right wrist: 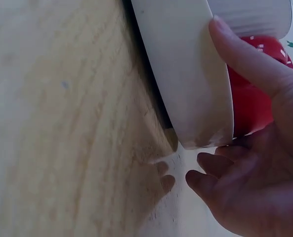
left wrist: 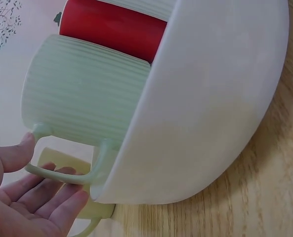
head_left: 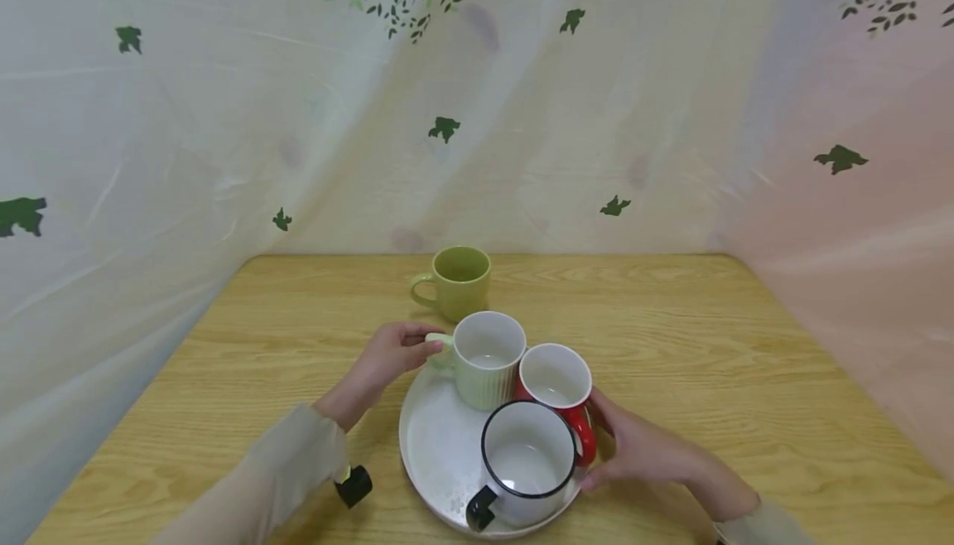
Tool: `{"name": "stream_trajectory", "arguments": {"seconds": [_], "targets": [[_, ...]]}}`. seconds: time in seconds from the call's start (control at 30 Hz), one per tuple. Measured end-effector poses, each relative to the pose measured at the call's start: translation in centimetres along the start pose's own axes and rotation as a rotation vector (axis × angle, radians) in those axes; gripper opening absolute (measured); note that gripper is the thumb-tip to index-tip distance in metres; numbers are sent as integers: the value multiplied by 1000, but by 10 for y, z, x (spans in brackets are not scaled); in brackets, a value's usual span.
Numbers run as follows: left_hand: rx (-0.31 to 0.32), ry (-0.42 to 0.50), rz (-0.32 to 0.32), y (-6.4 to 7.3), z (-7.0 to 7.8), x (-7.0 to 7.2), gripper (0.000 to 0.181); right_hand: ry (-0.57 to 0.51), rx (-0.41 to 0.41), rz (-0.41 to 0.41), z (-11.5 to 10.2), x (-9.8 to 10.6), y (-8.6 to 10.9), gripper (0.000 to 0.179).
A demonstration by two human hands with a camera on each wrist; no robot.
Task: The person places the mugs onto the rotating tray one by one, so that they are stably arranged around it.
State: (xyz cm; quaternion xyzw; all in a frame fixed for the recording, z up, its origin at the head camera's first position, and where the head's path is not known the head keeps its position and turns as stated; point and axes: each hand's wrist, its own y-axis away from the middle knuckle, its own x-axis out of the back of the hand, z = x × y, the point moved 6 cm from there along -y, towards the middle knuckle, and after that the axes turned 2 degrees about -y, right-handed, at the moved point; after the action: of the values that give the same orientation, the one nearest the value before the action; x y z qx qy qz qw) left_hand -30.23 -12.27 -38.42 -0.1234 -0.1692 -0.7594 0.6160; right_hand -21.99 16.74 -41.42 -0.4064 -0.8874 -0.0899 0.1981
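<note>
My left hand (head_left: 387,356) holds the handle of a pale green ribbed mug (head_left: 488,367) that stands on a round white tray (head_left: 432,454). In the left wrist view, the thumb touches the top of the handle and the fingers lie behind it. A red mug (head_left: 555,379) with a white inside stands beside the green one. Nearer me on the tray is a white enamel mug (head_left: 527,458) with a black rim and black handle. My right hand (head_left: 641,441) is at the tray's right edge by the red mug; its thumb rests against the tray's side, fingers loosely extended.
An olive-green mug (head_left: 462,284) stands on the wooden table (head_left: 671,321) behind the tray, its handle to the left. A pale curtain (head_left: 522,156) with leaf prints hangs along the table's back and sides. A black object (head_left: 354,486) shows at the left cuff.
</note>
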Motion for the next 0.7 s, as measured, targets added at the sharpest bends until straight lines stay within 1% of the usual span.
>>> {"name": "stream_trajectory", "arguments": {"seconds": [0.1, 0.2, 0.3, 0.37, 0.47, 0.6, 0.7], "targets": [[8, -8, 8, -1, 1, 0, 32, 0, 11, -30, 0, 1, -5, 116], [-1, -24, 9, 0, 1, 3, 33, -6, -24, -36, 1, 1, -6, 116], [-21, -1, 15, -1, 1, 8, 36, 4, -39, -32, 2, 1, -6, 115], [-48, 40, 28, -2, 1, 13, 39, 8, -39, -29, 1, 0, -6, 115], [-100, 87, 73, -7, 1, 23, 41, 9, -42, -24, 1, -1, -5, 114], [-186, 126, 131, -17, 4, 38, 42, 4, -53, -15, 0, -2, -2, 113], [-225, 167, 153, -25, 7, 47, 41, 10, -48, -8, 0, -3, -1, 112]]}}
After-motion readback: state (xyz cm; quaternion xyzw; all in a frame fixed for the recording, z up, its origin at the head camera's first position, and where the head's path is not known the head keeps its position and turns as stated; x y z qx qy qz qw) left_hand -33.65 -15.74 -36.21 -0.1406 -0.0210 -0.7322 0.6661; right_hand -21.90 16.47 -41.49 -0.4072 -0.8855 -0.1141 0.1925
